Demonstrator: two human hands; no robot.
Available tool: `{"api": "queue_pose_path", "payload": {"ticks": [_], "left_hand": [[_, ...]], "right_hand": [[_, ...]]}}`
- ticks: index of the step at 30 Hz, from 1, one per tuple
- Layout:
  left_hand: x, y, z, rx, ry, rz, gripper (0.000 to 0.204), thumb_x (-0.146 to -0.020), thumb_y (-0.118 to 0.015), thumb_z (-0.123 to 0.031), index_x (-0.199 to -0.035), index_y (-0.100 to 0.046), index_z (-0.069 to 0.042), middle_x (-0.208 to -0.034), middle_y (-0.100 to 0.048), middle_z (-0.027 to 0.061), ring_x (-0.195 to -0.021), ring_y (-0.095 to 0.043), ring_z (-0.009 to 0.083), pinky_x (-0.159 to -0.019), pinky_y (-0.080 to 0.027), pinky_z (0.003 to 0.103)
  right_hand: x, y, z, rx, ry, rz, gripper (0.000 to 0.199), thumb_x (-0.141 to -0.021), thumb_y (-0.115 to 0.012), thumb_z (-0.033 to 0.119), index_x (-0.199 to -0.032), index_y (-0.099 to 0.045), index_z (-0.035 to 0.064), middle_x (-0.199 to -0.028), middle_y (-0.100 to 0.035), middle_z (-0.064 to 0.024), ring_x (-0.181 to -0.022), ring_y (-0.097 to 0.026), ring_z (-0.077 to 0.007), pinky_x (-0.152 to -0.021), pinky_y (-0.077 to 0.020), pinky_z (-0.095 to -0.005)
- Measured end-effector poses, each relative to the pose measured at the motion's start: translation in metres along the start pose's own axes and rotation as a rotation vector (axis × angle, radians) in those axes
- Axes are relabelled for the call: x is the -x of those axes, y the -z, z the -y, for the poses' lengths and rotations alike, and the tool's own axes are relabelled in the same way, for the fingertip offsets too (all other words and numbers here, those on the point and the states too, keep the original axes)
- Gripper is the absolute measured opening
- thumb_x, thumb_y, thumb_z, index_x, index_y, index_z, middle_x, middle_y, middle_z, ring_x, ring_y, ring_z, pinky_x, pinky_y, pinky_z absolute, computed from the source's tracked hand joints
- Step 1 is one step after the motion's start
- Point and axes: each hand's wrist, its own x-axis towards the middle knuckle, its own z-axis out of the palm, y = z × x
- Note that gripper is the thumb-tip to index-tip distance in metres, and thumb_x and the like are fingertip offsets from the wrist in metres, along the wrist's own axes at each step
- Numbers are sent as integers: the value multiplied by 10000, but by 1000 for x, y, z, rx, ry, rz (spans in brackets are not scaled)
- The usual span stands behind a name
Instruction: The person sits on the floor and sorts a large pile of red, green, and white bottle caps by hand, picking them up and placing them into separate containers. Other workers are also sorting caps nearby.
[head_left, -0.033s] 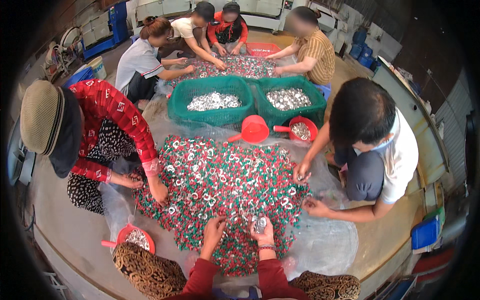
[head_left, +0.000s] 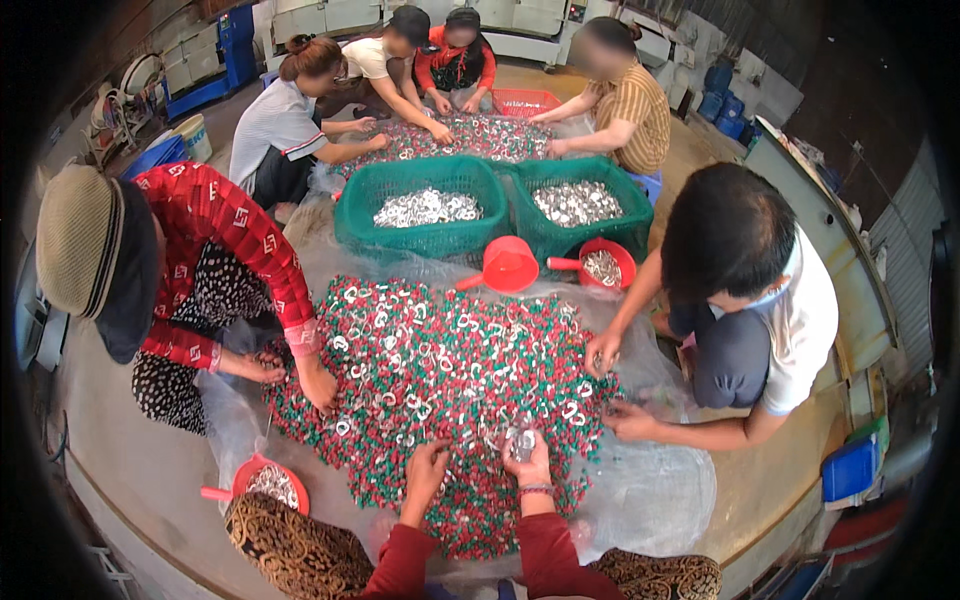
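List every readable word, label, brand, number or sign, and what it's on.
No text to quote.
White bucket: print on its side, too small and blurred.
Red patterned shirt: white angular motifs.
Green baskets and red scoops: no lettering visible.
Metal pieces in the right hand: too small to tell.

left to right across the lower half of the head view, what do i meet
Red scoop → left hand → right hand holding shiny pieces → white-shirted co-worker's lower hand → blue container
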Motion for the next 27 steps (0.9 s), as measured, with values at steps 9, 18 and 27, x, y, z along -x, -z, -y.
{"api": "queue_pose_path", "payload": {"ticks": [9,18,27], "left_hand": [[-14,1,42,171,241,-65,202,-827,-617,-102,-1015,-669,-50,-832,-624,133,-746,-604,260,-702,-491,356],[-13,5,35,9,247,-23,195,-800,-646,-97,-982,-637,-28,-868,-647,155,-792,-646,269,-683,-493,371],[38,1,47,-326,485,319,465,-718,-681,-78,-1139,-499,-5,-1005,-594,299,-995,-567,440,-842,-466,484]], "right_hand": [[-11,-432,92,-102,108,329,525,-877,-475,311,-1272,-371,-19,-1295,-400,-281,-1208,-378,-482,-935,-330,-736],[-75,-250,113,1144,820,90,672,-831,-574,246,-1410,-275,79,-1364,-349,-203,-1315,-289,-350,-962,-419,-517],[10,-45,-34,2640,1072,165,573,-851,-594,389,-1379,-381,329,-1425,-323,-70,-1301,-280,-404,-950,-313,-678]]}}
